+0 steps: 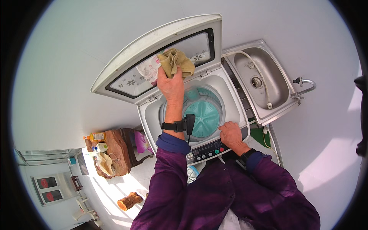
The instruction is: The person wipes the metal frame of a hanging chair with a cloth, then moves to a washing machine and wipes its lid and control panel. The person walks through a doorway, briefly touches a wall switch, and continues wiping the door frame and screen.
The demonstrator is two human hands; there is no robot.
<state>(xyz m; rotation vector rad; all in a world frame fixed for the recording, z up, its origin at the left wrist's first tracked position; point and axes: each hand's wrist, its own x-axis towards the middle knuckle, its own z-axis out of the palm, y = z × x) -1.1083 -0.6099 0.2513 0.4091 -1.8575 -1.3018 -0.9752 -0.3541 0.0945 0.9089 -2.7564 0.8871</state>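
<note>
A top-loading washing machine (234, 106) stands before me with its lid (129, 54) raised; the lid has a dark-framed window with printed flowers. My left hand (171, 86) is stretched out over the tub and grips a crumpled tan cloth (179, 61) in front of that window. Below it shows the turquoise tub bottom (205, 115), partly hidden by my forearm and a black wrist strap with a device. My right hand (231, 134) rests on the machine's front right rim, its fingers bent, near the control panel (204, 152). Nothing shows in its grasp.
On the right is a stainless steel sink (277, 74) with a pale hose (260, 72) and a curved faucet (309, 86). Bottles (97, 136) stand on a brown slab-like table (119, 155) at the left. A short log (130, 201) lies on the floor.
</note>
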